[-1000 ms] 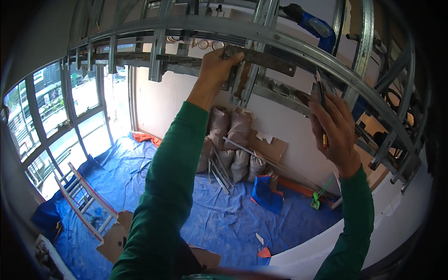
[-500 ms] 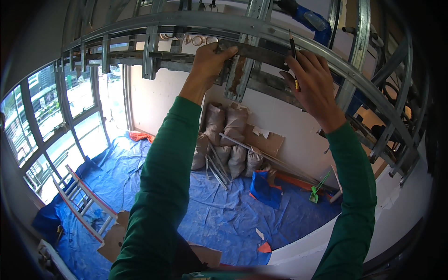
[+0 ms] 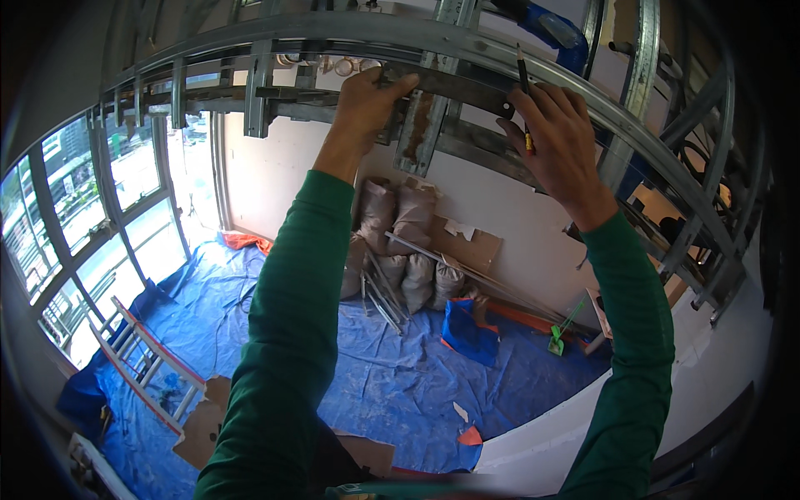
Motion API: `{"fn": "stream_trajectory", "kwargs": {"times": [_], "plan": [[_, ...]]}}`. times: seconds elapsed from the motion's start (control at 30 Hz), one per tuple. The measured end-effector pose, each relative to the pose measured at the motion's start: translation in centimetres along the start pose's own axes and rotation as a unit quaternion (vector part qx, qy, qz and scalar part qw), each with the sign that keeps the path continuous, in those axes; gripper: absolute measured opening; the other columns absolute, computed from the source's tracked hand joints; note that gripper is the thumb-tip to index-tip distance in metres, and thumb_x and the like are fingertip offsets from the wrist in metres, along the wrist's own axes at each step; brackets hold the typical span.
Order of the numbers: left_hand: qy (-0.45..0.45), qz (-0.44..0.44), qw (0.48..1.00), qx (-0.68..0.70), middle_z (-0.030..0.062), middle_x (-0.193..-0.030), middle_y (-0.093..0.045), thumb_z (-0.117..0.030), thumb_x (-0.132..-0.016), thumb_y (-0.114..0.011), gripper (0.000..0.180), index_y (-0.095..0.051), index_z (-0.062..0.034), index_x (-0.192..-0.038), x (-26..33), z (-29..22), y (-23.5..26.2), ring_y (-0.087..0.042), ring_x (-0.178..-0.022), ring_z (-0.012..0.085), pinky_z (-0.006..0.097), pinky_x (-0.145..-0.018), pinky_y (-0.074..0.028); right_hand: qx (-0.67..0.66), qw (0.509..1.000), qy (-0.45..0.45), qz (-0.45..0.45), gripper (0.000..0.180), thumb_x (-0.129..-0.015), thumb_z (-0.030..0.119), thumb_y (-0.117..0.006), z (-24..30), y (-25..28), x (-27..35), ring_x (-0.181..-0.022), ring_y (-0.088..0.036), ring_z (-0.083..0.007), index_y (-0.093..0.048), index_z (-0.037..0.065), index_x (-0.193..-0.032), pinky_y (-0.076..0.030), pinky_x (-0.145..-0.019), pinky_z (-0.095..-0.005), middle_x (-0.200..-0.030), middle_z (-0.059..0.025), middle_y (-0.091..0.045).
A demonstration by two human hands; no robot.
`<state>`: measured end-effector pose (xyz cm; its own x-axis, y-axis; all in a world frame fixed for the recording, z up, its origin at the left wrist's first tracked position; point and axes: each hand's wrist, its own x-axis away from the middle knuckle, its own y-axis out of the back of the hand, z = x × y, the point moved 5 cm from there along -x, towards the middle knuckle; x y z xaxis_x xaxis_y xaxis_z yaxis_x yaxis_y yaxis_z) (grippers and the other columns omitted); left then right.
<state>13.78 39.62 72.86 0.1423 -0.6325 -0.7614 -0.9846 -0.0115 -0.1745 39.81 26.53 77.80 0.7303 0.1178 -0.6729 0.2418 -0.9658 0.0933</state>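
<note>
Both my arms reach up to a grey metal stud frame (image 3: 333, 32). My left hand (image 3: 364, 108) is closed on the left end of a flat dark metal strip (image 3: 460, 90), its thumb lying along the strip. A small round hole shows in the strip's right end, beside the fingertips of my right hand (image 3: 557, 137). That hand is closed on a dark pencil (image 3: 523, 73), which stands nearly upright with its tip up. Behind the strip, a rust-stained metal stud (image 3: 414, 137) hangs down. The fingers of my left hand behind the strip are hidden.
Far below, a blue tarp (image 3: 383, 392) covers the floor. Several filled sacks (image 3: 412, 212) lean by the wall with metal lengths beside them. A ladder (image 3: 154, 358) stands at the left near large windows (image 3: 133, 167). A blue pipe (image 3: 554, 33) runs above the frame.
The view has shifted slightly, so the frame and the room sit a little lower left or higher. Both hands keep their grips on the strip and pencil.
</note>
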Motion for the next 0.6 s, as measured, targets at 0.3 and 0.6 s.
{"fn": "stream_trajectory", "kwargs": {"times": [0.3, 0.6], "plan": [[0.004, 0.012, 1.0, 0.008, 0.0101, -0.104, -0.079, -0.023, -0.096, -0.086, 0.038, -0.074, 0.0036, -0.121, -0.65, 0.56, 0.24, -0.074, -0.084, 0.013, 0.029, -0.072, -0.061, 0.003, 1.0, -0.001, 0.004, 0.043, -0.084, 0.017, -0.088, -0.66, 0.29, 0.53, -0.114, -0.068, -0.03, -0.066, 0.01, -0.12, -0.05, -0.101, -0.0475, -0.116, -0.008, -0.074], [-0.007, 0.007, 1.0, -0.018, 0.012, -0.106, -0.078, -0.028, -0.094, -0.088, 0.05, -0.071, 0.0079, -0.125, -0.66, 0.51, 0.36, -0.075, -0.083, 0.0142, 0.029, -0.071, -0.063, 0.009, 1.0, 0.001, -0.002, 0.043, -0.083, 0.016, -0.089, -0.84, -0.1, 0.93, -0.11, -0.069, -0.0286, -0.065, 0.011, -0.118, -0.05, -0.098, -0.046, -0.111, -0.0062, -0.074]]}}
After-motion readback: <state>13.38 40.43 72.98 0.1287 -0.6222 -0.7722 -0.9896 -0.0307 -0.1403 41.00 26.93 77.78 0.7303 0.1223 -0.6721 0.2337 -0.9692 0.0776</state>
